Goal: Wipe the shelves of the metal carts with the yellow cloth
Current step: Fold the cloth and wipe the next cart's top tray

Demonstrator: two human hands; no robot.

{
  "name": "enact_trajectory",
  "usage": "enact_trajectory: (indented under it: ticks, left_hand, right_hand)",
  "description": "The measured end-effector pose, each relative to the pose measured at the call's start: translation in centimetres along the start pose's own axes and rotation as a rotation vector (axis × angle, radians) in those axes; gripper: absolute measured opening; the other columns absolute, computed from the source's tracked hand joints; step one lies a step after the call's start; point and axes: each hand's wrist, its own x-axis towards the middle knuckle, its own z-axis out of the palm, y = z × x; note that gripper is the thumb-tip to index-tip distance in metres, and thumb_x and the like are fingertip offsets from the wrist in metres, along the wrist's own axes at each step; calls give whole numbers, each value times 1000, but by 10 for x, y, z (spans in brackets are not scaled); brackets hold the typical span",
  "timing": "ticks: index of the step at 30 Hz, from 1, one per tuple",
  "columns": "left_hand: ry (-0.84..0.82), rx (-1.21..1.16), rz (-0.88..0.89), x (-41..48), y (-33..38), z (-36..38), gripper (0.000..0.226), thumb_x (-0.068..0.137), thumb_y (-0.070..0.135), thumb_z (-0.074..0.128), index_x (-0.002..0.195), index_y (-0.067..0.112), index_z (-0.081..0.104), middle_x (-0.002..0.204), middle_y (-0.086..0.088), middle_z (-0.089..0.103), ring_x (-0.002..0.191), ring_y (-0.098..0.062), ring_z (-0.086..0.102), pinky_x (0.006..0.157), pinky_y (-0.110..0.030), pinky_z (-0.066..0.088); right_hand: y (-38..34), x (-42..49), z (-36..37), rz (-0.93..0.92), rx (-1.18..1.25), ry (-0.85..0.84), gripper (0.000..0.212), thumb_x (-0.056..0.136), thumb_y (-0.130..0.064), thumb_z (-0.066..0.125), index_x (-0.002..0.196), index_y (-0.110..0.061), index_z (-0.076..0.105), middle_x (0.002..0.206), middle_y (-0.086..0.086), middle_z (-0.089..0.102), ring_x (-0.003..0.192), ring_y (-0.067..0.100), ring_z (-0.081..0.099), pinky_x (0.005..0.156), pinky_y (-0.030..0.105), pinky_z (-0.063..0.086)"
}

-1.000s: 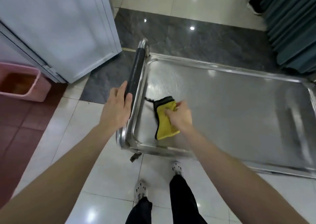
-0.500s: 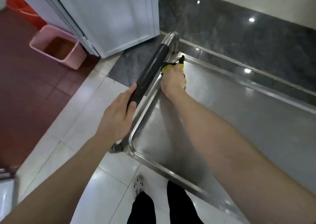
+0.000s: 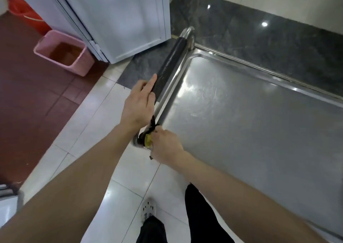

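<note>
While the left hand (image 3: 138, 105) grips the near end of the black handle (image 3: 169, 68), fingers wrapped around it with one finger lying along the bar, the right hand (image 3: 167, 146) clenches the bunched yellow cloth (image 3: 148, 140) against the near left corner rim of the cart shelf (image 3: 241, 127). A pink bin (image 3: 61, 52) stands on the floor, well apart.

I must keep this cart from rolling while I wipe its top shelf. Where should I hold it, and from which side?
Grip the black padded handle, coming from above on its outer side, away from the top shelf. It is a round bar raised over the shelf rim, so fingers can wrap it. The left hand holds its near end this way.
</note>
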Motion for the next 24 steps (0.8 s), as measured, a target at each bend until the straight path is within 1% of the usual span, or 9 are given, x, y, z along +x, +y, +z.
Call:
enact_trajectory:
  ticks: [3, 5, 7, 10, 12, 14, 17, 19, 24]
  left_hand:
    - [24, -62, 2, -6, -6, -1, 55, 115, 35, 30, 170, 29, 29, 137, -3, 60, 120, -20, 56, 104, -38, 46]
    - [32, -43, 57, -22, -8, -4, 52, 115, 33, 36, 166, 24, 35, 148, -6, 58, 133, -23, 55, 114, -44, 47]
    - [89, -39, 92, -64, -15, -12, 43, 109, 18, 51, 153, 21, 49, 141, -5, 59, 126, -22, 59, 109, -46, 52]
    - [200, -49, 110, -152, -41, -25, 45, 91, -3, 67, 129, 19, 60, 123, 0, 60, 109, -19, 59, 95, -38, 54]
    - [33, -187, 27, -194, -56, -17, 42, 86, -3, 70, 121, 19, 63, 118, 2, 63, 103, -17, 61, 92, -37, 54]
    - [-335, -553, -303, -217, -55, -1, 48, 77, 11, 78, 122, 18, 62, 120, -5, 68, 100, -19, 66, 93, -40, 55]
    - [-718, -936, -555, -240, -55, 19, 104, 54, 38, 89, 149, 20, 49, 138, -9, 67, 126, -22, 66, 113, -42, 47]
    - [-828, -1039, -540, -252, -54, 32, 104, 59, 36, 96, 149, 24, 46, 139, -8, 71, 131, -24, 66, 117, -45, 45]
    - [-857, -1138, -519, -272, -67, 86, 67, 83, 15, 90, 144, 9, 61, 137, -15, 72, 125, -33, 71, 100, -43, 58]
  right_hand:
    - [-10, -15, 9, 51, 11, 28, 33, 92, -19, 63, 125, -13, 62, 132, 6, 52, 105, 32, 65, 75, 38, 46]
    - [-7, -20, 2, 113, 104, 95, 26, 98, -21, 58, 123, -16, 62, 124, 5, 55, 104, 32, 64, 75, 37, 43]
    - [0, -45, -1, 184, 254, 148, 24, 104, -25, 56, 125, -17, 64, 114, 5, 58, 102, 31, 63, 78, 37, 43]
    - [0, -107, 10, 306, 571, 264, 29, 103, -29, 64, 131, -22, 68, 118, 2, 69, 106, 24, 63, 90, 38, 50]
    - [-5, -146, 26, 372, 762, 299, 31, 102, -30, 69, 132, -25, 67, 121, -5, 72, 109, 17, 66, 95, 35, 51]
    - [-10, -178, 47, 439, 930, 299, 27, 102, -30, 71, 129, -28, 67, 119, -11, 73, 108, 10, 68, 95, 31, 51]
    - [-16, -212, 69, 477, 1082, 317, 19, 102, -31, 72, 121, -33, 69, 114, -14, 76, 108, 10, 71, 95, 35, 55]
    - [-16, -226, 82, 460, 1194, 300, 21, 102, -29, 73, 123, -34, 70, 118, -8, 78, 113, 20, 72, 100, 41, 58]
    - [0, -224, 136, 492, 1396, 177, 40, 92, -48, 80, 130, -37, 69, 126, -1, 76, 117, 24, 73, 105, 49, 57]
